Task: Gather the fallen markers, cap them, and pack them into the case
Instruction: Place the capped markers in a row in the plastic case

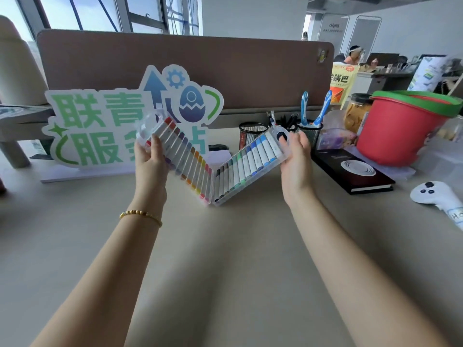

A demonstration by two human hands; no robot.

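A clear plastic marker case (pixel 211 194) is held half open in a V above the desk, its hinge lowest and nearest me. Both halves are lined with capped markers: red, purple, orange and yellow ones (pixel 186 156) in the left half, grey, green and blue ones (pixel 246 161) in the right half. My left hand (pixel 150 159) grips the outer end of the left half. My right hand (pixel 294 156) grips the outer end of the right half, thumb on its dark round clasp. No loose marker shows on the desk.
A green-lettered cut-out sign (pixel 100 126) stands behind the case. Two mesh pen cups (pixel 251 135) sit at the back, with a black book (pixel 355 171), a red bucket (pixel 398 128) and a white controller (pixel 436 196) to the right. A brown divider (pixel 250 71) bounds the desk.
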